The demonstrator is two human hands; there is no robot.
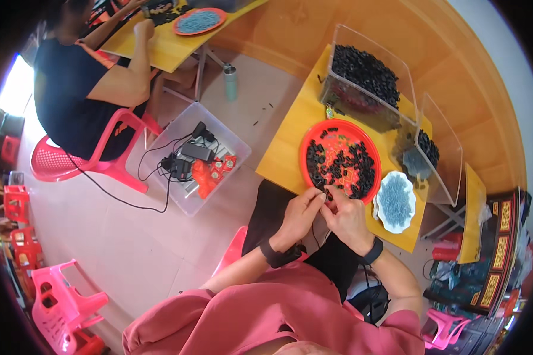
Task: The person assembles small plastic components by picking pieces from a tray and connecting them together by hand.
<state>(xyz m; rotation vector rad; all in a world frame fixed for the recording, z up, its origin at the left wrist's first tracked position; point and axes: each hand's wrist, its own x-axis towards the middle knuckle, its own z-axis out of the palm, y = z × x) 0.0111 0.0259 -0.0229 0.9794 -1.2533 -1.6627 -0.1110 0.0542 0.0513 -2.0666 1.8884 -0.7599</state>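
My left hand (300, 214) and my right hand (344, 216) meet at the near rim of a round red tray (307, 141). Their fingers are pinched close together around a small black part (328, 193), mostly hidden by the fingertips. Many small black ring-like pieces (361, 165) lie scattered over the tray. Just right of my right hand, a white scalloped dish (378, 208) holds a heap of small light-blue pieces (395, 201).
Two clear bins (367, 97) (450, 171) with black parts stand on the yellow table (284, 142). A plastic crate (234, 148) with cables and adapters sits on the floor, left. Beyond it a co-worker (83, 89) sits on a pink chair (130, 124). A green bottle (230, 83) stands nearby.
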